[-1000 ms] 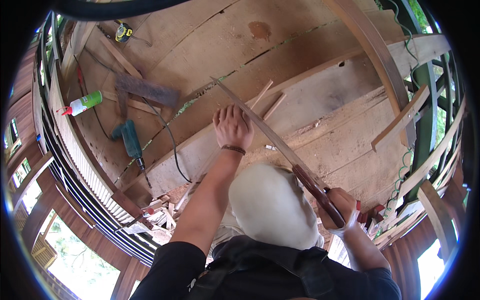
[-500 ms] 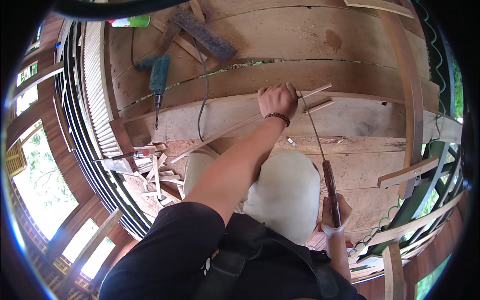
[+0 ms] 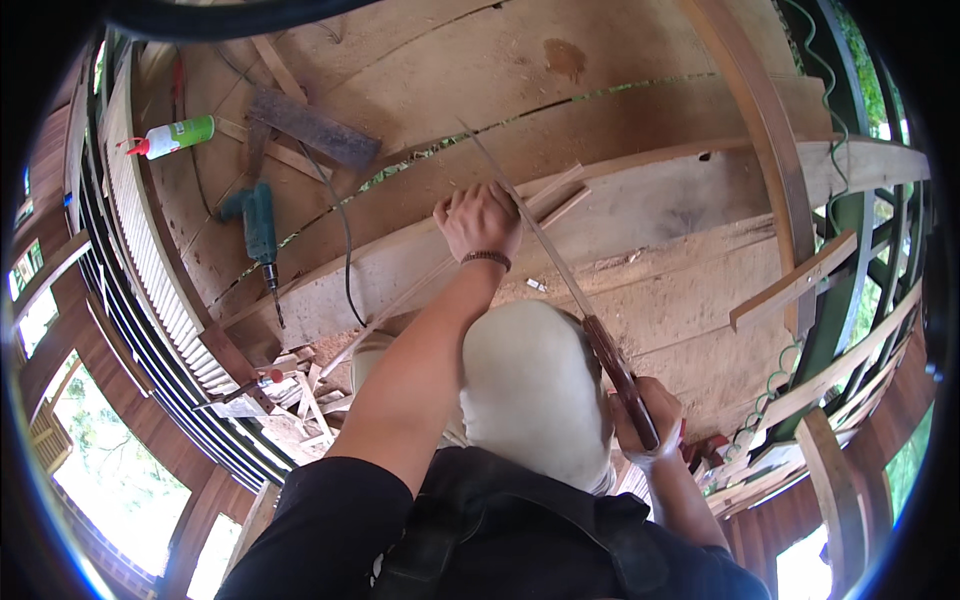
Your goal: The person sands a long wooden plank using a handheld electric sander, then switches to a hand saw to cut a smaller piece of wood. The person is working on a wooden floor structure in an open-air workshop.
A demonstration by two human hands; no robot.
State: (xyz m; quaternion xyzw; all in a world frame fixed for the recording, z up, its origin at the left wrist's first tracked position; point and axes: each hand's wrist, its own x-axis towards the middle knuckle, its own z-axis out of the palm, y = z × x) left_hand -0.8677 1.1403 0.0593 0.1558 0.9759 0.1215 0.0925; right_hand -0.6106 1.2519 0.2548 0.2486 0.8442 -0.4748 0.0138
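My right hand is wrapped round the dark brown handle of a handsaw. The saw's long thin blade slants up and to the left, passing close beside the fingers of my left hand. That hand is closed over a thin wooden strip, pressing it down on a thick plank. Past the blade, the strip's far end and a short thin piece of wood lie side by side. Whether the blade touches the strip is hard to make out.
At the left lie a teal power drill with its bit and cord, a green-and-white bottle and a dark flat bar. Wood scraps lie lower left, near a red-handled tool. A curved beam crosses at right.
The whole view has shifted and turned, bringing the bottle fully into sight. The saw slants more to the left now. Both hands keep their holds on the strip and the saw.
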